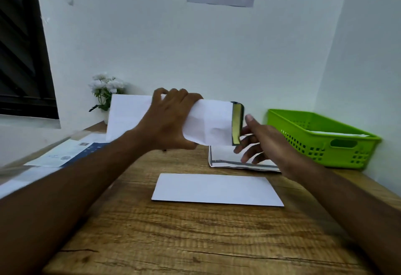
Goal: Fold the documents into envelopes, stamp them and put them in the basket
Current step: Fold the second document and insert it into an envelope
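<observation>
The grip of the left hand [171, 120] is curled round a white paper envelope [213, 122], held up off the wood-grain worktop [173, 242]. A dark, yellow-edged folded document [236, 125] is seen poking from its right end. Just beside that end the right hand [264, 140] is held with fingers spread, nothing pinched. Beneath it a folded printed sheet [225, 157] is laid; nearer, a second flat white envelope [217, 190]. Far right, a lime-green plastic basket [303, 142] is set, white paper inside.
</observation>
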Motion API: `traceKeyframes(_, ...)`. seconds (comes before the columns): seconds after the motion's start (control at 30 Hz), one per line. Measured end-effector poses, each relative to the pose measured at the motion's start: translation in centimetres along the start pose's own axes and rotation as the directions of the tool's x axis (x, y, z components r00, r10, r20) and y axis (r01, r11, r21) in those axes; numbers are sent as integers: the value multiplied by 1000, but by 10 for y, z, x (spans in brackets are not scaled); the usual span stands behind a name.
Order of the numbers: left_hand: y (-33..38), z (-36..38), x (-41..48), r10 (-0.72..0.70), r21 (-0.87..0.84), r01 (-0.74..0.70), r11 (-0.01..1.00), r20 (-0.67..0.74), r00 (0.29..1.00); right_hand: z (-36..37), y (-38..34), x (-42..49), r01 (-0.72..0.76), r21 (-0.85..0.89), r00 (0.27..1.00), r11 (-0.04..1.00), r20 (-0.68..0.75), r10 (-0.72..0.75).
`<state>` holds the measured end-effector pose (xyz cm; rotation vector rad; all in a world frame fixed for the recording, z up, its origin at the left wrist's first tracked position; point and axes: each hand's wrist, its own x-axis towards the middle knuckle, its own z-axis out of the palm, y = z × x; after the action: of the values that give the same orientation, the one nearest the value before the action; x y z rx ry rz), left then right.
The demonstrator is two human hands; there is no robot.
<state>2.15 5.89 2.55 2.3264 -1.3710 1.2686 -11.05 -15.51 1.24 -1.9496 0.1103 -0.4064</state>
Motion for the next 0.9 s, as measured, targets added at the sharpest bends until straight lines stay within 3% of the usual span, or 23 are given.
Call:
traceKeyframes(0.07,-17,2,-3,-30,6,30,1000,16,999,-9,1,-2,151,-349,978,925,191,-87)
traceKeyframes(0.13,-31,4,-7,-48,16,47,999,35,998,-12,-2,-5,287,-636,906,716,424,14)
traceKeyframes(0.17,-36,6,-8,-53,23,52,998,47,997,-11,-4,-7,307,-694,875,652,475,93)
traceKeyframes(0.23,-44,9,-11,-63,33,61,998,71,996,-8,-8,-8,303,-699,840,648,517,165)
traceKeyframes(0.4,-58,10,-16,-118,56,113,992,92,989,-7,-7,-8,290,-650,819,703,549,170)
traceKeyframes(0.5,-65,9,-19,-157,45,154,987,89,984,-12,-6,-10,269,-443,817,855,575,41)
traceKeyframes(0.6,-73,12,-22,-190,55,186,981,83,978,-20,-7,-6,234,-252,894,939,435,-106)
traceKeyframes(0.7,-78,14,-23,-202,42,199,979,90,975,-27,-5,2,269,-253,957,930,178,-228)
traceKeyframes(0.8,-80,14,-24,-199,30,197,980,78,977,-31,0,7,252,-177,963,951,-46,-264)
traceKeyframes(0.9,-80,14,-23,-190,10,190,982,69,979,-35,5,11,226,-155,956,962,-157,-250)
